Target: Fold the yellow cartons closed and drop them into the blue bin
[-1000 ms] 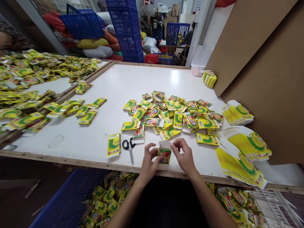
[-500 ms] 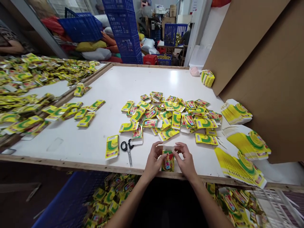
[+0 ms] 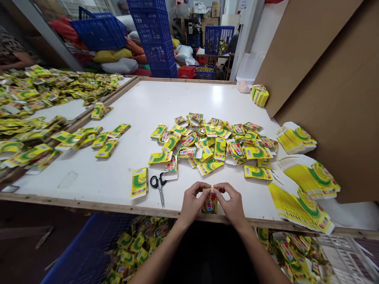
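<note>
A small yellow and green printed carton (image 3: 211, 205) stands at the table's front edge, its lettered side towards me. My left hand (image 3: 194, 199) pinches its top left with thumb and fingers. From the other side my right hand (image 3: 229, 200) pinches the top right, so the fingertips of both nearly meet over the top edge. The fingers partly cover the carton's top flap. To the left lie black-handled scissors (image 3: 159, 187) with their blades towards me, beside another yellow carton (image 3: 139, 183). A loose heap of similar cartons (image 3: 207, 144) spreads beyond my hands.
Fanned stacks of flat cartons (image 3: 302, 209) lie at the right, by leaning cardboard sheets (image 3: 331, 102). More packs cover the left table (image 3: 38, 94), where a person's arm (image 3: 22, 59) shows. Below the wooden edge (image 3: 118, 208) sits a blue crate (image 3: 79, 248) of cartons. Blue baskets (image 3: 152, 39) are stacked behind.
Both hands have drawn together over the carton's top. The pale flap that stood up between them is now folded down or covered by the fingers.
</note>
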A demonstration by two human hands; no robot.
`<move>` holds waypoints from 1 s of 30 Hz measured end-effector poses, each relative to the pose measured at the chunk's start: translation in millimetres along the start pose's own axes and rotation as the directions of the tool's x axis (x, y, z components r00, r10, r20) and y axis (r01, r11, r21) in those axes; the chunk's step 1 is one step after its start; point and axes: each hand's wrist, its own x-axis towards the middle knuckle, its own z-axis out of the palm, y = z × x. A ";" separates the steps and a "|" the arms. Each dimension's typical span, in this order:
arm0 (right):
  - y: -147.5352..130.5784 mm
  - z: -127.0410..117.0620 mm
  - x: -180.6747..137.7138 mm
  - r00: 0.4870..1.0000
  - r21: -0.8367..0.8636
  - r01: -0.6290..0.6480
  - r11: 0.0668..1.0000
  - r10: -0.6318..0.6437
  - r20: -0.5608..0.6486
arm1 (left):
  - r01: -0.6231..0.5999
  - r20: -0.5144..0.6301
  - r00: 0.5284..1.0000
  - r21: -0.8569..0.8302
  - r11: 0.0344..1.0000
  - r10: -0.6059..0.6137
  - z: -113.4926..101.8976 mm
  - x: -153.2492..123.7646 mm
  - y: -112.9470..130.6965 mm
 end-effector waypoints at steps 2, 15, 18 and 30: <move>-0.4 -0.9 3.2 1.000 -0.021 -0.024 1.000 0.024 0.005 | 0.028 -0.009 1.000 -0.022 0.999 -0.028 1.4 2.2 0.4; -2.3 -4.4 6.4 0.993 -0.036 -0.106 0.994 0.107 0.038 | 0.118 -0.005 0.993 -0.094 0.989 -0.119 1.8 8.0 1.8; 3.2 -4.1 2.4 0.996 0.009 -0.082 0.997 0.081 0.042 | 0.122 0.029 0.992 -0.091 0.988 -0.120 0.4 10.6 -1.1; 6.5 -7.8 -5.4 0.997 -0.043 0.062 0.997 -0.059 0.054 | -0.049 0.172 0.984 0.071 0.996 0.036 -7.4 5.1 1.5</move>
